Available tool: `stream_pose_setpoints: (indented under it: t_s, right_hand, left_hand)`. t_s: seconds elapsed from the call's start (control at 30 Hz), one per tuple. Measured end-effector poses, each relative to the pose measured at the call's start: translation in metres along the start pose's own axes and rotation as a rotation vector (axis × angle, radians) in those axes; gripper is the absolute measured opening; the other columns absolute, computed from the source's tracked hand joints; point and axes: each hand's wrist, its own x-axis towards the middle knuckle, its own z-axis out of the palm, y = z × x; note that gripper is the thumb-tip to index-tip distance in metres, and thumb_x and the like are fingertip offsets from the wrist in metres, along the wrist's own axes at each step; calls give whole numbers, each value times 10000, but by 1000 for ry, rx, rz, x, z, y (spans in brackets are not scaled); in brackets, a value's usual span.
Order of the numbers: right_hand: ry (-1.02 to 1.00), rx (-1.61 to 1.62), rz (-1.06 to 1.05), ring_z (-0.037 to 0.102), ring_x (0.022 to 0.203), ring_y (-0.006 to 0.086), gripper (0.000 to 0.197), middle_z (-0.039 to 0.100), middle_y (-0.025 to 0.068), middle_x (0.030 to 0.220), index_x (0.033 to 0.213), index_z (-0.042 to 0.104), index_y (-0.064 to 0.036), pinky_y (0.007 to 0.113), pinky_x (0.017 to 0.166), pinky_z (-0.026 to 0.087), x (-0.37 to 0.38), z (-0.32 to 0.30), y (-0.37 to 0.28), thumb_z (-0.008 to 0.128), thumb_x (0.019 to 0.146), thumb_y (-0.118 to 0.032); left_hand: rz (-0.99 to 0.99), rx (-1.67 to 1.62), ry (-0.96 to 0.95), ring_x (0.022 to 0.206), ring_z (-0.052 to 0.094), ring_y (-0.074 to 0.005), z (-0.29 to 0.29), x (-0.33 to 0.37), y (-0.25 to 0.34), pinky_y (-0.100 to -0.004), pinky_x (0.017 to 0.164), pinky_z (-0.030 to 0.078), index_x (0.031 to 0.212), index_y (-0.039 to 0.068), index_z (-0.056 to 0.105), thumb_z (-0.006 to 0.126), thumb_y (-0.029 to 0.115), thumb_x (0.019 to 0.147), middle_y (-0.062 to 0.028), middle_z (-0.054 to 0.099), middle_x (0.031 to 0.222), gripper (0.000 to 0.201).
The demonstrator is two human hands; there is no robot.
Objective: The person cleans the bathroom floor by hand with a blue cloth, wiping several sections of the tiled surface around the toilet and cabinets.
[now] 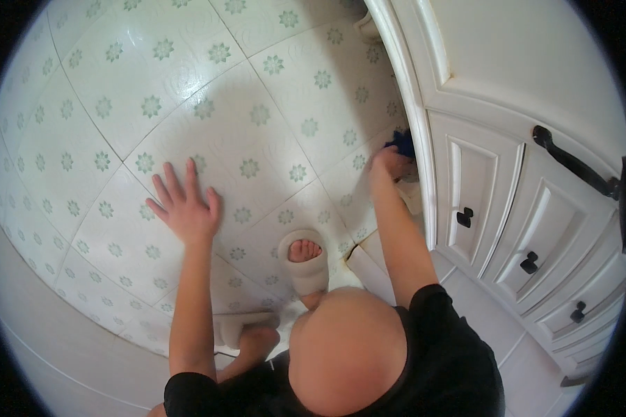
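My left hand [186, 203] lies flat on the tiled floor [209, 90], fingers spread, holding nothing. My right hand [391, 165] reaches to the foot of the white cabinet [466, 76] and grips a dark blue cloth [400, 143], pressed where the floor meets the cabinet base. Only part of the cloth shows past my fingers. I am crouched low, with a bare knee [344, 347] in the lower middle of the view.
White floor tiles carry green flower patterns. My feet wear pale slippers [306, 267]. The cabinet on the right has panelled doors and drawers with black knobs [464, 217] and a long black handle [570, 161]. A pale wall curves along the lower left.
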Motion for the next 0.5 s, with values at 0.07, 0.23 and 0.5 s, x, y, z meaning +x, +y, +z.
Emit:
stream_pose_setpoints:
  t_s: [0.07,0.23,0.5]
  right_hand:
    - [224,-38,-398,292,1543,518,750,294,427,1624,1540,337,206,535,1293,224,-40,21,40,549,996,-264]
    - [-15,-21,-591,154,1536,627,943,162,460,1646,1604,237,150,628,1289,112,-129,24,55,595,1012,-491]
    - [54,-53,-496,278,1540,535,875,329,264,1689,1658,351,-122,611,1280,181,-23,18,-129,509,1003,-680]
  left_hand:
    - [14,-12,1,1607,234,-401,1,1,6,-702,1248,93,1603,309,497,625,384,916,-103,311,1743,703]
    - [11,-19,17,1611,224,-401,1,-1,-2,-701,1250,90,1597,307,504,630,375,907,-102,305,1746,705]
    - [26,-49,47,1579,294,-426,4,0,4,-768,1191,171,1571,312,533,604,428,925,-97,345,1726,661]
